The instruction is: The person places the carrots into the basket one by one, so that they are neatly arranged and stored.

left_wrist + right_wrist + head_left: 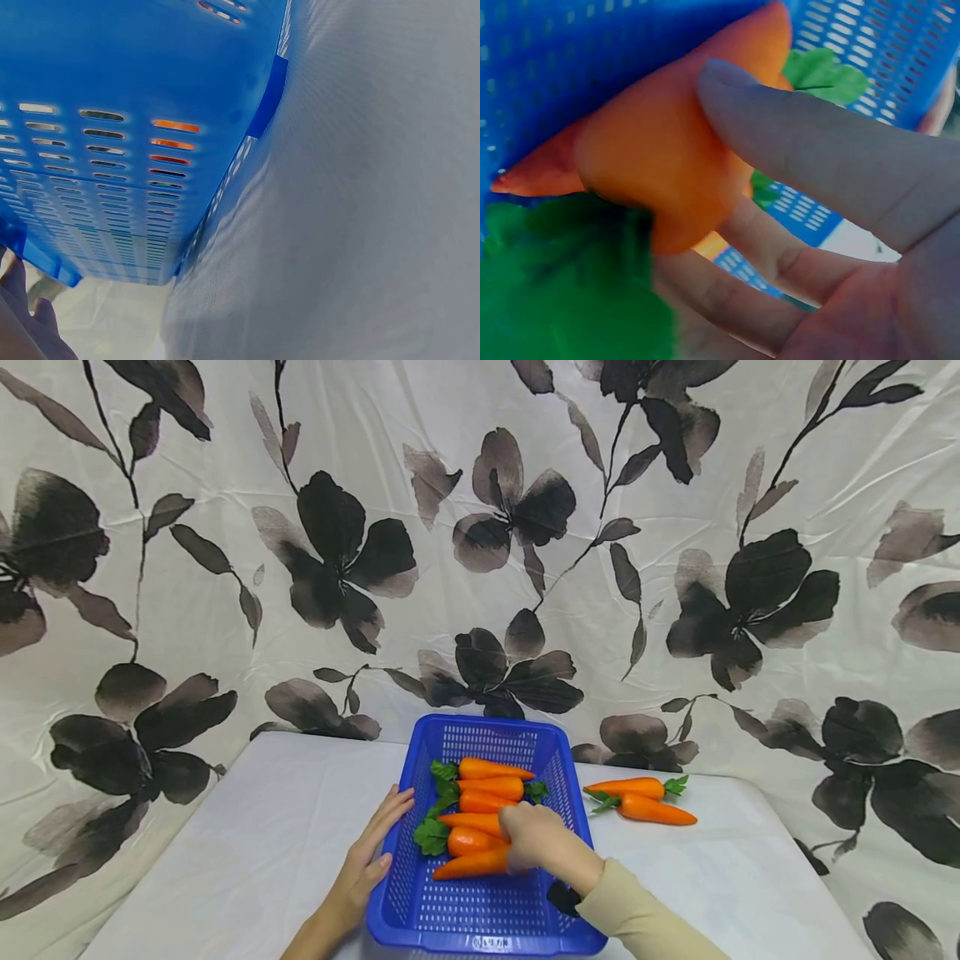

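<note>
A blue perforated plastic basket (480, 942) holds several orange carrots with green leafy tops, laid crosswise. My right hand (542, 839) reaches inside it, over the right ends of the nearer carrots. In the right wrist view its thumb and fingers pinch a carrot (656, 142), with green leaves (577, 277) close beside it. Another carrot end (544, 161) pokes out behind. At the basket's left side is my left hand (363, 852), its extended fingers touching the rim. The left wrist view catches part of that hand (30, 322) below the slotted basket wall (112, 150).
Right of the basket, two more carrots lie on the white table (300, 810): one farther back (626, 787) and one nearer (656, 811). A cloth with dark flower prints (510, 518) hangs behind the table. The beige right sleeve (637, 914) crosses the basket's near right corner.
</note>
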A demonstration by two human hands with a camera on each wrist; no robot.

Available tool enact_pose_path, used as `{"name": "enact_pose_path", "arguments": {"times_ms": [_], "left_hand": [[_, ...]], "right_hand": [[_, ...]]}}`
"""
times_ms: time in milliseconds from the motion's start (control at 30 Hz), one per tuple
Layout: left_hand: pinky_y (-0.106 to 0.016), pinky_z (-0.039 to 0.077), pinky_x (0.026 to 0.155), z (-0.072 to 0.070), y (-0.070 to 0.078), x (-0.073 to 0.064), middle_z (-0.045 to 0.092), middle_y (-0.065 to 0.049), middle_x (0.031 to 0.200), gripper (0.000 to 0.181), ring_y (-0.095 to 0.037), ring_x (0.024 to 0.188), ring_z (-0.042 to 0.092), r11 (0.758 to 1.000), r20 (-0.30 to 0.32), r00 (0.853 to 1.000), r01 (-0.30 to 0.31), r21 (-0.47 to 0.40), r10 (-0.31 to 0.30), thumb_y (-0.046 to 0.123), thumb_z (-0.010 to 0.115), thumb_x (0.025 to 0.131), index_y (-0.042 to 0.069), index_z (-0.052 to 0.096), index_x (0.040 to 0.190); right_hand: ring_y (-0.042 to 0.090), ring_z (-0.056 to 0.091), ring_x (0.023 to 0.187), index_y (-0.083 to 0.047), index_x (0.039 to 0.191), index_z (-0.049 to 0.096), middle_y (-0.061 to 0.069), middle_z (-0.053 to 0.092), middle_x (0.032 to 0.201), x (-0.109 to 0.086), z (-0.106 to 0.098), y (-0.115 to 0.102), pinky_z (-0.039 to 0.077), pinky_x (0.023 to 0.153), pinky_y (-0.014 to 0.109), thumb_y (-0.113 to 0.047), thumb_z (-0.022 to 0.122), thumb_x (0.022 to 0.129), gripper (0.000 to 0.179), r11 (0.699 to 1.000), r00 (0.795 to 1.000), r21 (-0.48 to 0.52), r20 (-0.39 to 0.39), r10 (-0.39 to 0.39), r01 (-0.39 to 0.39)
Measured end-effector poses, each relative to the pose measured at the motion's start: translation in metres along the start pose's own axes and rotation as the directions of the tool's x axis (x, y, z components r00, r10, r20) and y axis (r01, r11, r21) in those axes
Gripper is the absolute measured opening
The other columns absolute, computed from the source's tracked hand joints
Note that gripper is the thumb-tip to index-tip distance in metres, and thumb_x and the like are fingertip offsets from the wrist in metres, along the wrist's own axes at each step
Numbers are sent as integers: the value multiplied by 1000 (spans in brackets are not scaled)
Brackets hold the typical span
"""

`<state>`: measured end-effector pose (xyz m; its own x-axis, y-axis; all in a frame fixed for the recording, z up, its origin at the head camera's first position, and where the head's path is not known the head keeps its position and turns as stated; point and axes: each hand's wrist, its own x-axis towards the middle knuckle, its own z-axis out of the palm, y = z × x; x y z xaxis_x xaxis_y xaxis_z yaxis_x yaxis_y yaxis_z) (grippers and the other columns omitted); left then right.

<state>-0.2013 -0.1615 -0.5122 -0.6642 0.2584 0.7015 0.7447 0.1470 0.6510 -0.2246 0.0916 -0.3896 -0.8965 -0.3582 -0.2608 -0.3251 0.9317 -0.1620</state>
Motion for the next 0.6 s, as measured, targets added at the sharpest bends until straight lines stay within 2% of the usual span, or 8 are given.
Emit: {"name": "enact_pose_path", "arguments": {"times_ms": [200, 333, 400, 433, 533, 600], "left_hand": [[-22, 8, 118, 1, 0, 0, 33, -24, 155, 57, -39, 149, 12, 1000, -8, 1000, -17, 5, 17, 8, 37, 91, -4, 40, 147], [-23, 8, 119, 1, -1, 0, 34, -25, 154, 57, -41, 149, 13, 999, -11, 999, -37, 6, 37, 8, 37, 91, -5, 40, 147], [-23, 8, 119, 0, -1, 0, 34, -26, 154, 57, -42, 149, 12, 999, -10, 999, -38, 8, 38, 8, 37, 92, -5, 40, 147], [-23, 8, 119, 0, -1, 1, 34, -25, 154, 57, -42, 149, 12, 999, -9, 999, -36, 9, 36, 9, 37, 92, -5, 40, 147], [-23, 8, 119, 0, -1, 1, 33, -25, 155, 57, -42, 149, 12, 999, -6, 1000, -30, 12, 31, 9, 36, 92, -5, 40, 147], [-23, 8, 119, 0, 0, 1, 33, -25, 155, 57, -41, 149, 12, 1000, -7, 1000, -27, 13, 27, 9, 36, 92, -4, 40, 147]], "right_hand": [[21, 57, 75, -8, 99, 69, 6, 63, 87, 19, 21, 7, 57, 77, 38, -10, 92, 63, 42, 993, 991, 20, 74, 115, -117], [22, 59, 86, -8, 112, 68, 5, 64, 94, 45, 51, 22, 54, 88, 47, -15, 95, 58, 61, 989, 987, 36, 73, 143, -146], [23, 59, 94, -10, 124, 64, 4, 62, 103, 58, 66, 28, 50, 94, 53, -21, 95, 59, 73, 984, 985, 76, 74, 154, -159], [24, 59, 95, -10, 125, 64, 4, 62, 105, 62, 71, 31, 50, 95, 55, -21, 95, 59, 74, 983, 986, 92, 70, 152, -158], [24, 59, 96, -11, 125, 64, 5, 62, 108, 61, 70, 31, 50, 94, 55, -21, 95, 58, 74, 981, 984, 96, 66, 164, -170], [24, 59, 94, -10, 122, 64, 5, 62, 108, 50, 56, 24, 51, 94, 53, -19, 95, 59, 70, 980, 983, 88, 71, 170, -176]]}}
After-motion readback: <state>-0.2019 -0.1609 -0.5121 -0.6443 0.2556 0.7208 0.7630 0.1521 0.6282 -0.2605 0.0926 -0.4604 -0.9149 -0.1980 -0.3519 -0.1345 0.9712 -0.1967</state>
